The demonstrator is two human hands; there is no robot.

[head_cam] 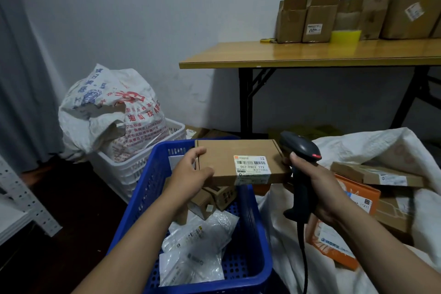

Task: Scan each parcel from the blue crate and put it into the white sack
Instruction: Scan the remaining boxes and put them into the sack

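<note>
Sack, white point(358, 148), lies open at right, mouth slumped, several scanned-looking parcels already inside. Blue crate point(248, 246) sits just left of it, touching; plastic mailers and small cartons remain in it. Flat brown parcel point(236, 157) is held level above the crate's far end, label point(253, 166) face up. Left hand point(191, 174) is clamped on the parcel's left edge, thumb on top. Right hand point(317, 188) is wrapped around the scanner point(301, 169) grip; its head sits at the parcel's right edge, red window lit.

Judgement: scan step in hand. Tilt the scanner head down toward the barcode, keep the label flat and unshaded, fingers clear of it.
</note>
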